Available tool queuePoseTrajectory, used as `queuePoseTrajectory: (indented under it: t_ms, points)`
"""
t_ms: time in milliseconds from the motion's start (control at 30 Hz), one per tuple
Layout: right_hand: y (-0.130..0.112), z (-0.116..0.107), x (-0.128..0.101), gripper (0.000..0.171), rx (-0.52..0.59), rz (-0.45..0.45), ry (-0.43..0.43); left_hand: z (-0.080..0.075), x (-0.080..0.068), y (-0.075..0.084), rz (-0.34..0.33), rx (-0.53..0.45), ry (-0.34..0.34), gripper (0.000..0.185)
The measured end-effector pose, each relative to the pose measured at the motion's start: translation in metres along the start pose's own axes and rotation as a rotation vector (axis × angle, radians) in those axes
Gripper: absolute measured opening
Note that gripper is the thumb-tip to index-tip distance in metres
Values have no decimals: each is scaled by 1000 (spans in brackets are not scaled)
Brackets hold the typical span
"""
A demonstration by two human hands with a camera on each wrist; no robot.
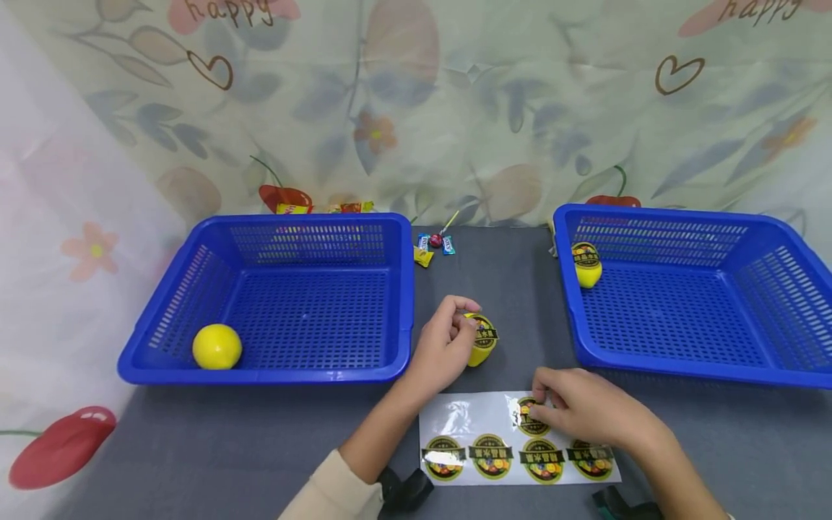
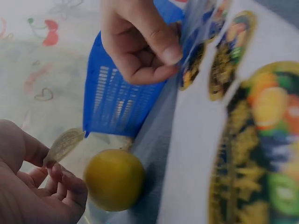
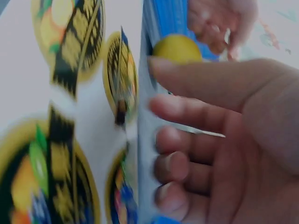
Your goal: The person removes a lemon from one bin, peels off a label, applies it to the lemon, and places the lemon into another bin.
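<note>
Our left hand (image 1: 442,347) pinches a round sticker (image 2: 64,144) between thumb and curled fingers, holding it against the yellow ball (image 1: 482,344) that sits on the grey table (image 1: 195,448) between the two baskets. Our right hand (image 1: 585,412) rests with curled fingers on the upper edge of the sticker sheet (image 1: 481,433), gripping its rim; the sheet lies just in front of the ball. Further out, the left blue basket (image 1: 403,289) holds another yellow ball (image 1: 217,346), and the right blue basket (image 1: 565,289) holds a labelled ball (image 1: 586,264). Small wrapped candies (image 1: 434,247) lie near the floral backdrop.
</note>
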State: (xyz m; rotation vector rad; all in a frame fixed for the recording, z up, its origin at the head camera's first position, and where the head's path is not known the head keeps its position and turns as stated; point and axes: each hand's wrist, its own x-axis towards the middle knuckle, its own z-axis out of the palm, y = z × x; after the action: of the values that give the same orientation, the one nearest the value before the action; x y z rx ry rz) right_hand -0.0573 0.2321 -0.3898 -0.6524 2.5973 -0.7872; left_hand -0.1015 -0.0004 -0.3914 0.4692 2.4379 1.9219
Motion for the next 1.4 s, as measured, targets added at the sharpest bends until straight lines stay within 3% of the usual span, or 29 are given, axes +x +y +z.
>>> queuePoseTrajectory:
  t_ms: [133, 200, 300, 433, 633, 833, 1000, 1400]
  points:
    - [-12, 6, 12, 8, 27, 8, 188, 0, 6, -1, -13, -6, 20, 21]
    - [-17, 8, 19, 16, 118, 28, 243, 0, 7, -3, -19, -3, 29, 21]
    - [-23, 7, 29, 37, 389, 97, 221, 2, 7, -7, -31, 5, 42, 21]
    - [-26, 5, 45, 53, 706, 205, 154, 1, 6, -12, -32, 3, 69, 20]
    - [-21, 6, 67, 58, 866, 222, 46, 0, 6, -14, -36, -5, 75, 20]
    - [-18, 11, 78, 51, 917, 148, 70, 0, 7, -15, -31, -9, 75, 17]
    - [-15, 15, 80, 49, 888, 101, 108, 0, 8, -16, -18, -8, 84, 17]
    - [-14, 15, 80, 42, 832, 126, 155, 1, 7, -19, -15, -26, 77, 17]
